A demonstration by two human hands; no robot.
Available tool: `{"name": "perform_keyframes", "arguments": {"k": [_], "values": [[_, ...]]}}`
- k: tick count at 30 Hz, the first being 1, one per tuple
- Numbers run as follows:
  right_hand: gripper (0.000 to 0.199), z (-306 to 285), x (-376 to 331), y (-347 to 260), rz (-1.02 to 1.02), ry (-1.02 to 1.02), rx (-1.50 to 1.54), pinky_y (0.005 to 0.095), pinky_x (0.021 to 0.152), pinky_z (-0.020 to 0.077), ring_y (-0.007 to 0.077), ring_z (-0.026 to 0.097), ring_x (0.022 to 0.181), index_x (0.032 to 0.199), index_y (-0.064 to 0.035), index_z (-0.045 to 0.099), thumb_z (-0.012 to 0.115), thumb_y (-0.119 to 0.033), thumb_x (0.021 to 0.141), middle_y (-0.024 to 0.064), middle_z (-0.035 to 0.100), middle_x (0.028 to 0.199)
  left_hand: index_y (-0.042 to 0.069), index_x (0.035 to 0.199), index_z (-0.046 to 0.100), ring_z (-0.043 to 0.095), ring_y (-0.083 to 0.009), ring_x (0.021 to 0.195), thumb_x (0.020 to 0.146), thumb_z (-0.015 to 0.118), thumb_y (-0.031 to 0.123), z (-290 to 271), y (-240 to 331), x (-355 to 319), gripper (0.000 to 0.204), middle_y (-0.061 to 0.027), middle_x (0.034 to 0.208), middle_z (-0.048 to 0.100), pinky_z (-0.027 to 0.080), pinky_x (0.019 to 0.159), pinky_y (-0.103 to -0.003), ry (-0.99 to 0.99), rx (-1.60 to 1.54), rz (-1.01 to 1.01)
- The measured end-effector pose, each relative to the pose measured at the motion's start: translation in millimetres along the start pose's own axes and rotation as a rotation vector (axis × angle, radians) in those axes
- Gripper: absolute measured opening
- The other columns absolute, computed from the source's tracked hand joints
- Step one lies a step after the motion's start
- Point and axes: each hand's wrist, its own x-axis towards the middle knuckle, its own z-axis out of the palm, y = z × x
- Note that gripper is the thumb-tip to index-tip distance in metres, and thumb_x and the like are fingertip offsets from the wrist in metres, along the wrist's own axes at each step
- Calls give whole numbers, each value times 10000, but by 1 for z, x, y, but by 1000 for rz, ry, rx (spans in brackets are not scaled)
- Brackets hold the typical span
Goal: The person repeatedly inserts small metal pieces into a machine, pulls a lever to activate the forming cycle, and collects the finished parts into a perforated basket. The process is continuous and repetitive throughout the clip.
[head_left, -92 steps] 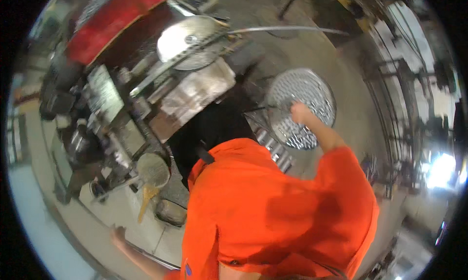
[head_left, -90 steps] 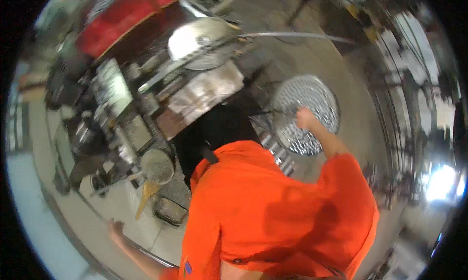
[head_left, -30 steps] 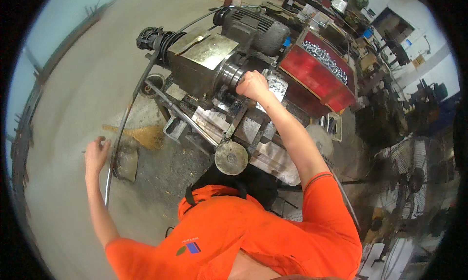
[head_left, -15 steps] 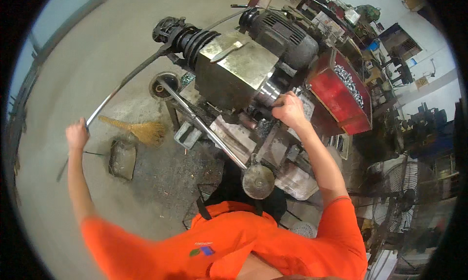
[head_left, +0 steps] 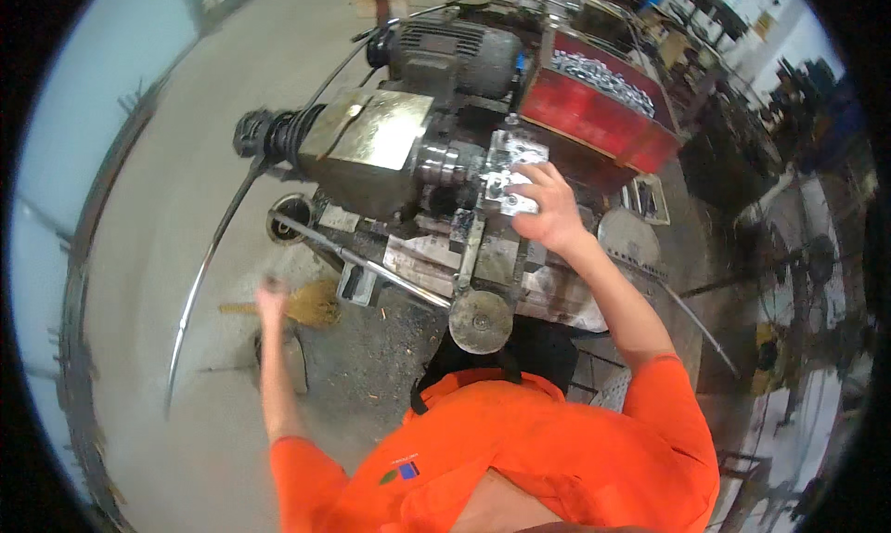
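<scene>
My right hand reaches to a shiny metal tool block on the machine, its fingers apart against the block's right side. Left of the block is a bright round chuck, coming out of the boxy headstock. My left hand is in the air above the straw broom, off the long lever, and blur hides its fingers. That lever slants down from the ribbed spindle end. A bright rod runs toward a round metal disc in front of me.
A red bin full of small metal parts stands behind the block. An electric motor sits behind the headstock. By the broom lies a dustpan-like container. A round pot is at the machine's left. Another rod sticks out at right.
My left hand has let go of the lever and moved right, toward my body. My right hand has gone from the chuck to the tool block. The view has shifted.
</scene>
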Motion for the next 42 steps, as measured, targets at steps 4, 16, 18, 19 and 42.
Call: {"name": "perform_keyframes", "arguments": {"k": [4, 16, 18, 19, 42], "values": [[347, -61, -87, 17, 303, -5, -95, 395, 860, 444, 324, 516, 1012, 869, -53, 667, 619, -128, 533, 127, 588, 1095, 62, 1185, 522, 599, -323, 948, 738, 655, 334, 92, 82, -63, 540, -196, 1018, 621, 472, 789, -429, -502, 388, 284], [459, -196, -426, 186, 1452, -396, -687, 389, 941, 403, 308, 472, 1145, 1046, -84, 607, 654, -163, 596, 139, 554, 1164, 110, 1113, 595, 643, -256, 747, 751, 640, 364, 31, 87, -16, 444, -102, 834, 662, 488, 679, -403, -391, 401, 290], [418, -203, -474, 176, 1400, -273, -901, 417, 891, 428, 324, 507, 1090, 1022, -64, 602, 642, -208, 632, 175, 574, 1089, 33, 1111, 579, 635, -225, 623, 805, 609, 389, 13, 100, -10, 471, -142, 755, 656, 490, 571, -352, -386, 44, 77], [366, -199, -482, 178, 1363, -277, -944, 422, 865, 437, 329, 528, 1044, 993, -52, 591, 600, -204, 661, 185, 582, 1055, 8, 1104, 575, 630, -216, 591, 822, 594, 392, 7, 104, -6, 477, -152, 747, 653, 487, 538, -334, -360, -106, 47], [247, -53, -408, -86, 1513, 307, 296, 261, 531, 362, 113, 440, 605, 815, 3, 582, 574, -139, 613, -2, 482, 665, -94, 965, 470, 611, -261, 512, 851, 517, 244, 50, 160, 8, 359, -173, 751, 590, 538, 419, -354, -239, -717, -166]]}}
